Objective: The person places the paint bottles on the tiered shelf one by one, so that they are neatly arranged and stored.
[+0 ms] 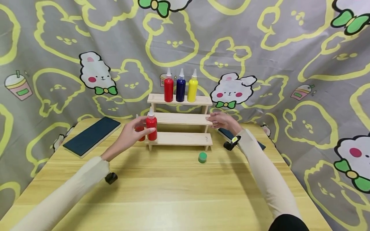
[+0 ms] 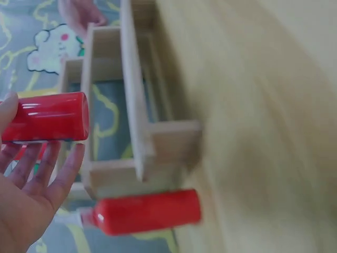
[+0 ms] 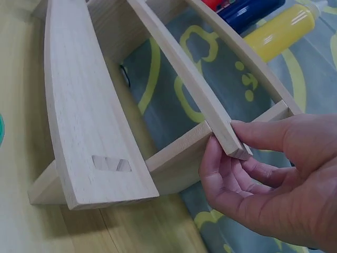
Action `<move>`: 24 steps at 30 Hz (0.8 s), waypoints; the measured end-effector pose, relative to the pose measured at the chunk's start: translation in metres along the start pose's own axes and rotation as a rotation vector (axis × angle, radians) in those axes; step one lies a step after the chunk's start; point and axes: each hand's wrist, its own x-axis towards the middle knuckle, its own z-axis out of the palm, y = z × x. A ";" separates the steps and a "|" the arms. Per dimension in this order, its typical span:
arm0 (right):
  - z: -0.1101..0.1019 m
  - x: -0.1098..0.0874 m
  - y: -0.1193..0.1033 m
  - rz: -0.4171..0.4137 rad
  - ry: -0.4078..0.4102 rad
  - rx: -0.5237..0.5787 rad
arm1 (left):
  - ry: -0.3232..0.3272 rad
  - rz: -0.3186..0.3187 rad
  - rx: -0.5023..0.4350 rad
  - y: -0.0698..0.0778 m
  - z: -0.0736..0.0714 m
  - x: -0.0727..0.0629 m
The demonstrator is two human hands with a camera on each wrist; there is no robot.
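Note:
My left hand point(image 1: 130, 134) grips a red squeeze bottle point(image 1: 151, 128) with a white pointed nozzle, thumb on one side and fingers on the other. The bottle is upright at the left end of a three-step wooden rack point(image 1: 181, 138), its base apart from the shelves in the left wrist view. A second red bottle point(image 2: 150, 211) stands left of the rack, partly hidden by the hand in the head view. My right hand point(image 1: 224, 122) pinches the right end of the middle shelf point(image 3: 187, 74) between thumb and fingers.
On the top shelf stand a red bottle point(image 1: 168, 89), a dark blue bottle point(image 1: 180, 89) and a yellow bottle point(image 1: 192, 89). A small green jar point(image 1: 202, 157) sits before the rack. Dark flat boards point(image 1: 92, 136) lie left and right. A patterned cloth point(image 1: 124, 45) hangs behind.

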 end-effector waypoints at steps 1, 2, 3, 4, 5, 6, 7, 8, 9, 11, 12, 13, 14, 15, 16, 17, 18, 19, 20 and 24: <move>0.000 0.000 -0.001 -0.002 0.003 -0.008 | 0.000 0.000 -0.016 0.003 0.002 0.006; 0.000 0.000 -0.001 -0.005 0.007 -0.012 | 0.001 0.006 -0.035 0.006 0.004 0.013; 0.000 0.000 -0.001 -0.008 0.008 -0.014 | 0.002 0.008 -0.055 0.009 0.006 0.018; 0.000 0.000 -0.001 -0.010 0.008 -0.009 | 0.005 0.013 -0.080 0.011 0.008 0.024; 0.000 0.000 -0.001 -0.010 0.008 -0.004 | 0.006 0.014 -0.106 0.013 0.012 0.030; 0.000 0.000 -0.001 -0.008 0.007 0.003 | 0.009 0.016 -0.129 0.016 0.015 0.035; 0.000 0.000 0.000 -0.005 0.008 0.008 | 0.010 0.018 -0.153 0.018 0.019 0.040; 0.000 0.000 0.000 -0.004 0.008 0.005 | 0.014 0.020 -0.174 0.019 0.023 0.045; 0.001 -0.001 -0.001 -0.003 0.009 0.000 | 0.016 0.021 -0.188 0.022 0.027 0.049; 0.001 -0.001 0.000 -0.001 0.010 -0.007 | 0.015 0.027 -0.214 0.025 0.035 0.058; 0.002 -0.001 0.000 -0.001 0.013 -0.010 | 0.016 0.031 -0.223 0.026 0.040 0.063; 0.002 -0.001 -0.001 -0.002 0.017 -0.014 | 0.016 0.032 -0.229 0.027 0.044 0.068; 0.002 -0.001 -0.001 -0.003 0.020 -0.018 | 0.015 0.031 -0.233 0.028 0.048 0.074; 0.002 -0.001 -0.001 -0.005 0.024 -0.017 | 0.012 0.029 -0.228 0.029 0.053 0.079; 0.002 -0.001 -0.001 -0.005 0.029 -0.012 | 0.011 0.026 -0.222 0.029 0.057 0.084; 0.002 -0.001 -0.001 -0.007 0.032 -0.011 | 0.012 0.023 -0.213 0.028 0.062 0.089; 0.002 -0.001 -0.001 -0.009 0.033 -0.013 | 0.013 0.018 -0.201 0.028 0.066 0.094; 0.002 -0.001 -0.001 -0.010 0.035 -0.014 | 0.008 0.013 -0.189 0.027 0.070 0.099; 0.002 -0.001 -0.001 -0.010 0.038 -0.014 | 0.003 0.014 -0.181 0.027 0.075 0.103; 0.003 -0.001 0.001 -0.004 0.058 -0.018 | -0.028 0.037 -0.151 0.031 0.095 0.116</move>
